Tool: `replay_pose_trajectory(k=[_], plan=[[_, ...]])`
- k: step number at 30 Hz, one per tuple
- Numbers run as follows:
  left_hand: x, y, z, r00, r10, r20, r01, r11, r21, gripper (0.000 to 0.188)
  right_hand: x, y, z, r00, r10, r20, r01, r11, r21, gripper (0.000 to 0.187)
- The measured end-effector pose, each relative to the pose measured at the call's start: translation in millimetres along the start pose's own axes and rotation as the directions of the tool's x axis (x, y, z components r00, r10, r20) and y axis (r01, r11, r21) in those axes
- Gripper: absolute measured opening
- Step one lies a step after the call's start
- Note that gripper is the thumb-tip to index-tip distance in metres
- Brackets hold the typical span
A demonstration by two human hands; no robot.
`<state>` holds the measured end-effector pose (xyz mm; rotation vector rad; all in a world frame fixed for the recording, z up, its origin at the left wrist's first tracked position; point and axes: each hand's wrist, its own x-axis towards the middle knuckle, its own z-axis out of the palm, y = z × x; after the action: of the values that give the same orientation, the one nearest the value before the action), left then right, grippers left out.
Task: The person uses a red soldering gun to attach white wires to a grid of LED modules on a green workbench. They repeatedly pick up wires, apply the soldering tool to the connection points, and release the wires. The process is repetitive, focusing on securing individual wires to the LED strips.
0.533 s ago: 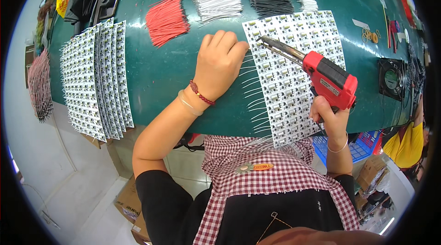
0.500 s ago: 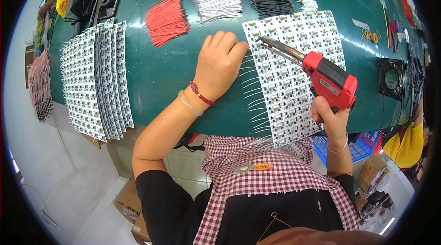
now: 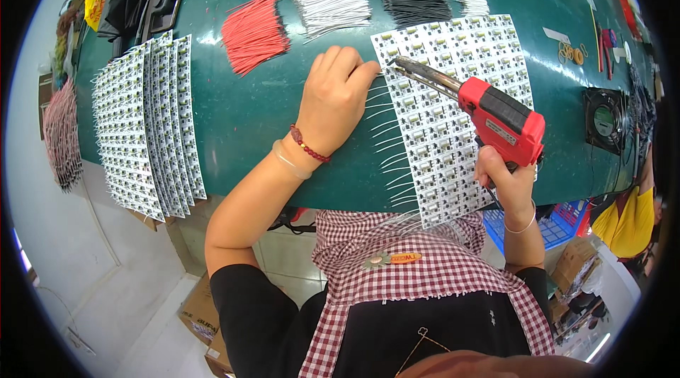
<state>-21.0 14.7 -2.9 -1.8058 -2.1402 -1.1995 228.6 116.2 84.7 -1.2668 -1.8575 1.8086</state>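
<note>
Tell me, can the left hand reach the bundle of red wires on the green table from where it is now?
Probably yes. The left hand rests at the left edge of the circuit board panel, and the red wires lie just beyond it, up and to the left. Only bare green table shows between them, so nothing seems to block the way.

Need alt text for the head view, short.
A right hand holds a red soldering gun, tip on a white circuit-board panel, while the left hand presses a wire at the panel's edge. Red wires lie on the green table.
</note>
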Motion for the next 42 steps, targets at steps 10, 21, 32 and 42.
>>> replay_pose_trajectory(k=[10, 21, 32, 42], plan=[[-2, -2, 1, 1.0, 0.008, 0.02, -0.008, 1.0, -0.002, 0.015, 1, -6, 5, 1.0, 0.012, 0.019, -0.01, 0.997, -0.073, 0.022], [-2, -1, -1, 0.999, -0.002, 0.04, 0.001, 1.0, 0.012, 0.015, -2, 0, 2, 0.998, -0.061, -0.003, 0.061, 0.998, 0.014, 0.018], [5, -3, 0, 0.997, -0.042, -0.07, 0.046, 0.997, 0.064, 0.012, 9, -8, -1, 0.999, 0.007, -0.034, -0.005, 0.998, 0.056, 0.017], [7, -5, 5, 0.999, -0.035, -0.02, 0.037, 0.996, 0.087, 0.011, 18, -3, 3, 1.0, -0.021, 0.019, 0.021, 1.0, -0.009, 0.021]])
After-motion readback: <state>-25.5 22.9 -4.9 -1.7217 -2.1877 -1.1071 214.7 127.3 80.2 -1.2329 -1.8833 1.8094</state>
